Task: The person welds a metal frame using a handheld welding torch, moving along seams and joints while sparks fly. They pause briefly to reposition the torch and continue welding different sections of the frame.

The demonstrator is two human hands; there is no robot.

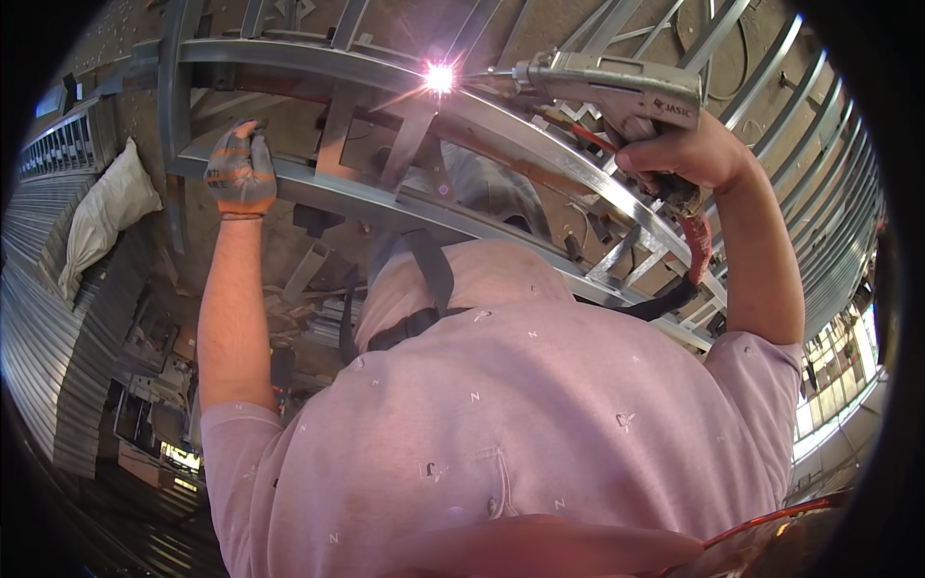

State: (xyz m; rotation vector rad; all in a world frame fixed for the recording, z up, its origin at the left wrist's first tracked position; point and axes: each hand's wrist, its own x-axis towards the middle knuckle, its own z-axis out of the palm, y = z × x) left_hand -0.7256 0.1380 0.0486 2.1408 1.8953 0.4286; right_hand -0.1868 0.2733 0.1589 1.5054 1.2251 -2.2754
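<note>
My right hand point(689, 159), bare, is wrapped round the grip of a grey handheld welding gun point(617, 85). The gun points left, and its thin nozzle ends beside a bright pink-white welding glare point(439, 77) on the upper curved metal rail point(318, 60). The glare hides the exact spot where the tip meets the metal. My left hand point(241, 173) wears a grey and orange work glove and is closed into a fist. It is at the left end of the lower metal rail point(352, 197); whether it touches the rail I cannot tell. Nothing shows sticking out of the fist.
Short cross bars point(409, 149) join the two rails. A red and black cable point(696, 246) hangs from the gun past my right forearm. Many curved metal bars point(814, 125) stand at right. A white sack point(111, 207) lies on stacked corrugated metal point(39, 318) at left.
</note>
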